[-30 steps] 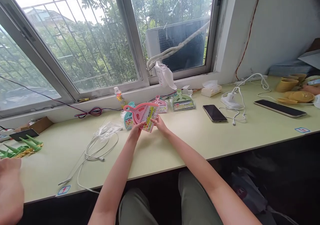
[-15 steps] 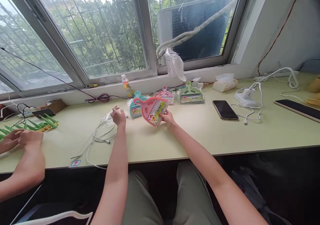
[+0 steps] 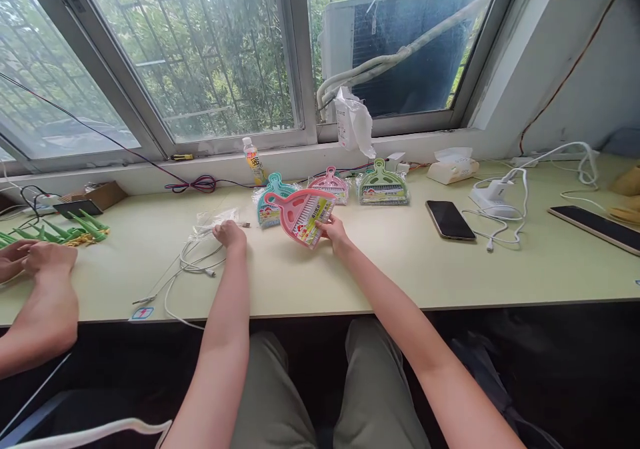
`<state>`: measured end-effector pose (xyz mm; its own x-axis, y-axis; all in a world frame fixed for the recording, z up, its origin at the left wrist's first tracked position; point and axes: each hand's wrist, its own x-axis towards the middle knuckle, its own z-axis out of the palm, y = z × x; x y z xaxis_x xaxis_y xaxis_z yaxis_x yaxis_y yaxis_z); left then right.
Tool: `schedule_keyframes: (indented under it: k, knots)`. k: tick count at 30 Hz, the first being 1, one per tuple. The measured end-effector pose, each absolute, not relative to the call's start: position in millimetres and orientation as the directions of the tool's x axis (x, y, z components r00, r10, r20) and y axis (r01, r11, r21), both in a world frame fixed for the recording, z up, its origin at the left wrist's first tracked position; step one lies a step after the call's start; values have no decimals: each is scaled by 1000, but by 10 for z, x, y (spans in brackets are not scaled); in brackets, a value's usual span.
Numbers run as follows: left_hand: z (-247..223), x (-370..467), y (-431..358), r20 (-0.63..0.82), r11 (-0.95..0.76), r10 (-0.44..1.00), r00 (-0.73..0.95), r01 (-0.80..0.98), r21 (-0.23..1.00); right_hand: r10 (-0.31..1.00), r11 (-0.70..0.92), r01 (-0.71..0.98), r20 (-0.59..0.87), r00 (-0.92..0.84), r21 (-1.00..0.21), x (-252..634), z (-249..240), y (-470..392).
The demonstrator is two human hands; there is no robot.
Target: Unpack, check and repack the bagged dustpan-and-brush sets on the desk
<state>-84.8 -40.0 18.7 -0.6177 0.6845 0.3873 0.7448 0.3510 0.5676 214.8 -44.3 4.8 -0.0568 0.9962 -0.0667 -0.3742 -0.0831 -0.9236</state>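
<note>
My right hand (image 3: 335,230) grips a pink mini dustpan (image 3: 306,217) by its right edge. A brush with white bristles and a printed card sits in that dustpan, which is tilted above the table with its handle to the left. My left hand (image 3: 232,234) is closed, its fingers pinching at the edge of a clear plastic bag (image 3: 213,220) on the table. Behind the held dustpan stand wrapped ones: a teal dustpan set (image 3: 273,199), partly covered, another pink dustpan set (image 3: 330,184) and a green dustpan set (image 3: 383,186).
White cables (image 3: 187,262) lie left of my left hand. A drink bottle (image 3: 254,161) stands by the sill. To the right are a phone (image 3: 450,220), a tissue pack (image 3: 453,166) and a white charger (image 3: 493,199). Another person's hands (image 3: 47,257) work at green leaf-like pieces (image 3: 65,230) far left.
My left hand has lowered and its spread fingers have closed at the plastic bag. The pink dustpan stays in my right hand, nearly still. The camera view has shifted slightly.
</note>
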Motion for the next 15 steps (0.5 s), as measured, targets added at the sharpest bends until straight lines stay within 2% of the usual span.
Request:
schedule_keyframes:
  k: [3,7,11,15]
  knots:
    - [257,-771,-420,587,185,624,-516,827,531,997,-77,-387,-62,-50,-919,2148,58,-447]
    - [378,-438,-436,809,-80,440,-390,880,468,997,-72,-453,-61,-40,-889,2162,80,-427]
    - [447,-150,-497,877,-199,380,-294,900,388,999,-33,-499,-10,-48,-866,2181,95,-419]
    - [460,-43,-537,894,-280,389,-223,896,345,997,1,-496,38,-66,-868,2191,123,-444]
